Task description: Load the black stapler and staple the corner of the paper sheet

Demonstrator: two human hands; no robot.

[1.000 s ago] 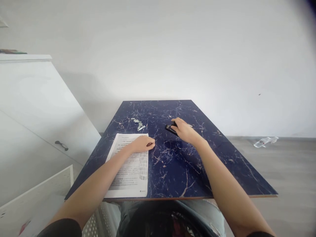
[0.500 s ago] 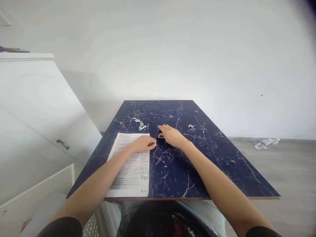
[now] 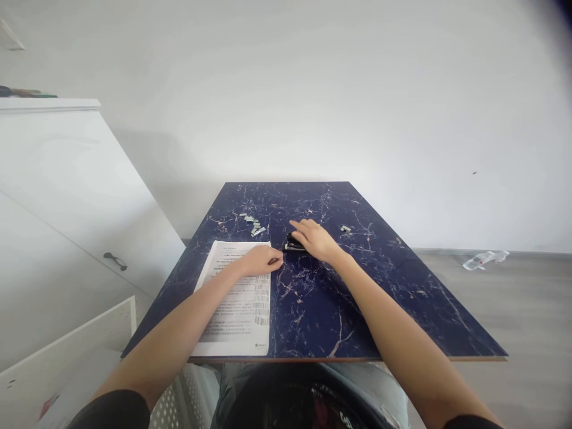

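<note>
A printed sheet of paper lies on the left half of a dark blue marbled tabletop. My left hand rests on the sheet's upper right corner, fingers curled, pressing it down. My right hand lies just right of it, fingers closed over a small black stapler that pokes out on the hand's left side, close to the paper's corner. A few strips of staples lie scattered behind the paper. One small metal piece sits to the right of my right hand.
A white cabinet with a dark handle stands at the left. A white board leans low at the left. A crumpled clear plastic bottle lies on the grey floor at the right. A white wall stands behind the table.
My right hand has carried the black stapler leftwards from the table's middle to beside the paper's upper right corner. My left hand has stayed on the paper.
</note>
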